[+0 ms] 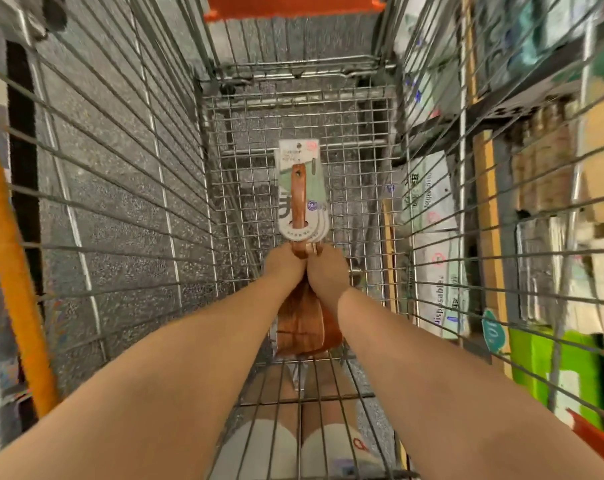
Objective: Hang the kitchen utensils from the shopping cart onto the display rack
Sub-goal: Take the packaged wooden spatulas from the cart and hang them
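Looking straight down into the wire cart. Both arms reach in, and the left hand and right hand sit side by side, touching, each with fingers wrapped around the necks of a bundle of wooden spatulas. The spatulas are inside the cart, blades toward the person and handles pointing away. Pale card labels sit on the handle ends. It's too blurry to count the spatulas. Printed boxes stand outside the cart's right wall, with a green box nearer the person.
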`<state>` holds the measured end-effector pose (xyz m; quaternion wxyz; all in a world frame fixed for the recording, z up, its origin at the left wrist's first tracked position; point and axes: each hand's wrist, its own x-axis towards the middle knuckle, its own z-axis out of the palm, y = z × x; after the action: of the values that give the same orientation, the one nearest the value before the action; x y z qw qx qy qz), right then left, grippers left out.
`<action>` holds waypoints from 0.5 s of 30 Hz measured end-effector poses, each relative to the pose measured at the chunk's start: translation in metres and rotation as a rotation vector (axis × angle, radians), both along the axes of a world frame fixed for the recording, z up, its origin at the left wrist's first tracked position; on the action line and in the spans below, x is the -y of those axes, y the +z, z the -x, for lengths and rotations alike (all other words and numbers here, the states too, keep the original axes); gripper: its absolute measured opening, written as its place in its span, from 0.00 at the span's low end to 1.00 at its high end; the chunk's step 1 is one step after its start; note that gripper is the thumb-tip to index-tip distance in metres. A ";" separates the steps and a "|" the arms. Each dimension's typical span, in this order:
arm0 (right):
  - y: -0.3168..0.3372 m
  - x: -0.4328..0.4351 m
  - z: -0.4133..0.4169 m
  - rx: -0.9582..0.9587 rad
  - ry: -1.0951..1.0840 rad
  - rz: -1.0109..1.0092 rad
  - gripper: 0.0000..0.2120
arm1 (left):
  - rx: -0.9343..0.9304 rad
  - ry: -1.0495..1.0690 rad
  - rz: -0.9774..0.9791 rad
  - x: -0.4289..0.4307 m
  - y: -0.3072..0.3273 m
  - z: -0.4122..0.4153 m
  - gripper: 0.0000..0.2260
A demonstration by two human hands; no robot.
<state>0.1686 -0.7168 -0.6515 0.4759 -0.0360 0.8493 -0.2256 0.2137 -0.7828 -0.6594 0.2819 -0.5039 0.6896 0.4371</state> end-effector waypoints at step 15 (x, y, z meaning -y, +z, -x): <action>0.243 -0.035 0.054 -0.337 -0.008 0.259 0.14 | -0.460 -0.221 0.137 -0.002 0.242 0.046 0.12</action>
<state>0.1144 -0.6818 -0.4088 0.3177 -0.1306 0.8810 -0.3255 0.1676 -0.7811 -0.4171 0.1290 -0.3310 0.8143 0.4590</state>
